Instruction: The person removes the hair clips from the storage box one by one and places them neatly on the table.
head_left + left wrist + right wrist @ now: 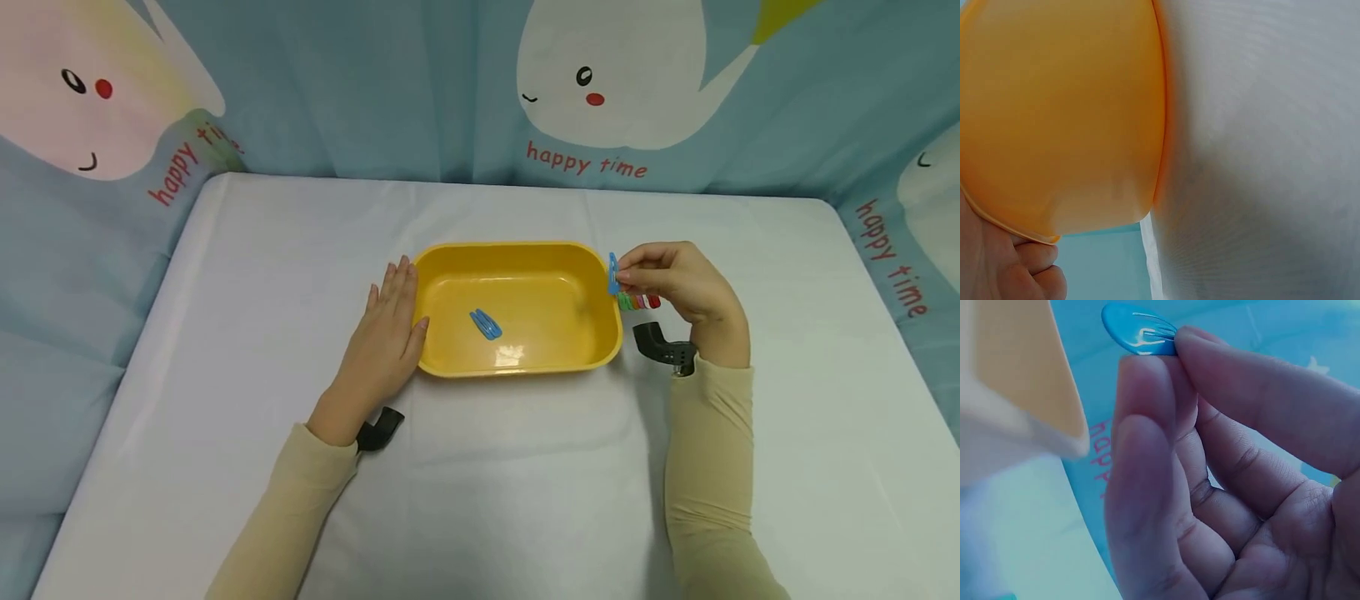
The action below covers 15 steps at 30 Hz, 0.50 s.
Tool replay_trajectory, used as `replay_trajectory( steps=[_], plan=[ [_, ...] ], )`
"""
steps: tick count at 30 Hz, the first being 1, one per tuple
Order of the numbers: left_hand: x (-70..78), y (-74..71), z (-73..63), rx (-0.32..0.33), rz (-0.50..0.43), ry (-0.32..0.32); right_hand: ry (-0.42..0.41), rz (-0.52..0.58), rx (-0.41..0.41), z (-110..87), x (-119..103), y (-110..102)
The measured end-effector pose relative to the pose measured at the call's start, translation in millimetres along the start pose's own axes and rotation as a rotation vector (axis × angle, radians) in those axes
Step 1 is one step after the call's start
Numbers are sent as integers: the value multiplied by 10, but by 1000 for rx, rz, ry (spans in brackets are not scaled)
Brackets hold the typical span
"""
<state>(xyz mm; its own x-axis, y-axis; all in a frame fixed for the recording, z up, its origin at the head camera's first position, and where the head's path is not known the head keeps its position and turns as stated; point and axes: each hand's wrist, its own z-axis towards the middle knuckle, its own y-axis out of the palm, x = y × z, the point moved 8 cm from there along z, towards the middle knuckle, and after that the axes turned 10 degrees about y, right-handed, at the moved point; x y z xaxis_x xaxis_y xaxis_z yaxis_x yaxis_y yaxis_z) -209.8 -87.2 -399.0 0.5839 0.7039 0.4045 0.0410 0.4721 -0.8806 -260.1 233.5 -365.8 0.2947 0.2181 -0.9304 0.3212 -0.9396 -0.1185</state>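
A yellow plastic basin (525, 258) sits on the table, with a couple of blue hair clips (486, 324) lying side by side inside it. My left hand (381, 337) rests against the basin's left rim, fingers extended; in the left wrist view its fingers (1035, 272) show at the rim's corner. Just over the right rim, my right hand (678, 279) pinches a blue snap hair clip (1138, 330) between thumb and fingertips. Beneath that hand is a row of coloured hair clips (637, 302), green, red and others, partly hidden by the fingers.
A white cloth (510, 500) covers the table. Behind and at the sides hangs a blue curtain (375, 92) printed with whales and lettering. Black wrist mounts (660, 343) stick out near both hands.
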Motion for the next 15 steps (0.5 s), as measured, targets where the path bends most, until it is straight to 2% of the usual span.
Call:
replay_trajectory(
  steps=[7,15],
  plan=[
    [13,-19,16,6,5,15,19,56,70,-54,50,-175],
    [8,-24,-4,-2,0,1,67,23,183,-87,126,-322]
  ],
)
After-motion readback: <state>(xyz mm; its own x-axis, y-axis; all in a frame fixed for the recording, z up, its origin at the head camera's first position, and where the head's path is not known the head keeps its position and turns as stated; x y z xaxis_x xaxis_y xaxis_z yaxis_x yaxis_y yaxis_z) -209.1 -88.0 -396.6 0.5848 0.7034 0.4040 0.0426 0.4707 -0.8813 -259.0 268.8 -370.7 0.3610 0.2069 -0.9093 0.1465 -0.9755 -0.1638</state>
